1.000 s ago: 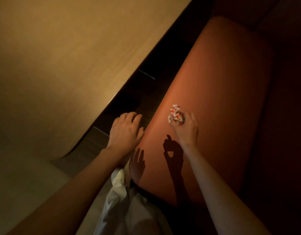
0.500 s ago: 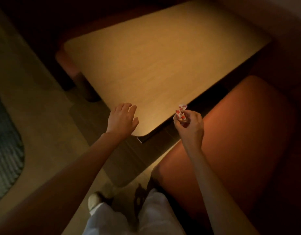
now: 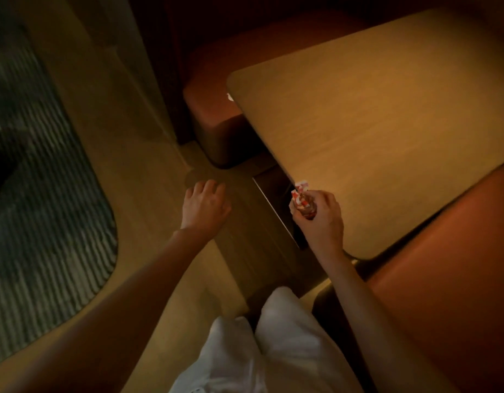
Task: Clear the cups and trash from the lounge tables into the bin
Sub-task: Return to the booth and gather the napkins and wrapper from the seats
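Crumpled wrapper (image 3: 301, 198) pinched in right hand (image 3: 320, 219).

A wooden worktop (image 3: 372, 131) fills the upper right, its bare surface open to reach from above. An orange bench seat (image 3: 449, 279) runs along its right edge, leaving only a narrow dark gap between them. A second orange seat (image 3: 214, 109) sits tucked against the far left corner of the worktop. Left of the worktop, a wide strip of pale floor (image 3: 126, 154) lies open, bounded on the far left by a ribbed rug (image 3: 43, 194). The left hand (image 3: 204, 207) hangs over this strip; the right hand (image 3: 320, 215), gripping a crumpled wrapper (image 3: 301, 198), hovers at the worktop's near edge.
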A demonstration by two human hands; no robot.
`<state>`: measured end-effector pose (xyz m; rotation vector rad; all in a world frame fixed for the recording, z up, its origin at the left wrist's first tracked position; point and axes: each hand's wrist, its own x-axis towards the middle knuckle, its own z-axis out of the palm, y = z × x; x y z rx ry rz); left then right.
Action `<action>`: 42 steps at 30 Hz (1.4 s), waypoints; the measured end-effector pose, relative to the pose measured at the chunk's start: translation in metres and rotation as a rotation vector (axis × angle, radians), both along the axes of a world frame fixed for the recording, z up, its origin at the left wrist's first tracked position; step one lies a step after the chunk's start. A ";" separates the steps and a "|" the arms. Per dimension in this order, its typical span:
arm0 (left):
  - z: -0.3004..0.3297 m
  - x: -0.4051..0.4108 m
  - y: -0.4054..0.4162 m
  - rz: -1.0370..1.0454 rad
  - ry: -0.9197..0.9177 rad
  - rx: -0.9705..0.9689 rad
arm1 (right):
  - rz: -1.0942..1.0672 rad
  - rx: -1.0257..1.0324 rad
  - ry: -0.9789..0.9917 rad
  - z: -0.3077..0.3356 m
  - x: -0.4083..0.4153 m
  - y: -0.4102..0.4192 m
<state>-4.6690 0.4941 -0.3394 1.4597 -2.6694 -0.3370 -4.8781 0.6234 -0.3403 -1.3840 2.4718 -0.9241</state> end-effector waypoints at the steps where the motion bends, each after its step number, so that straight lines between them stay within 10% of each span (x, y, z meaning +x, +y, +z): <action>1: -0.002 0.006 -0.014 0.001 -0.008 0.007 | 0.013 0.005 0.003 -0.003 0.006 -0.014; 22: 0.019 -0.067 -0.462 -0.081 -0.086 -0.004 | -0.014 -0.023 -0.005 -0.003 -0.057 -0.474; 42: -0.125 -0.271 -0.728 -0.578 -0.207 0.167 | -0.283 0.197 -0.081 -0.093 -0.142 -0.684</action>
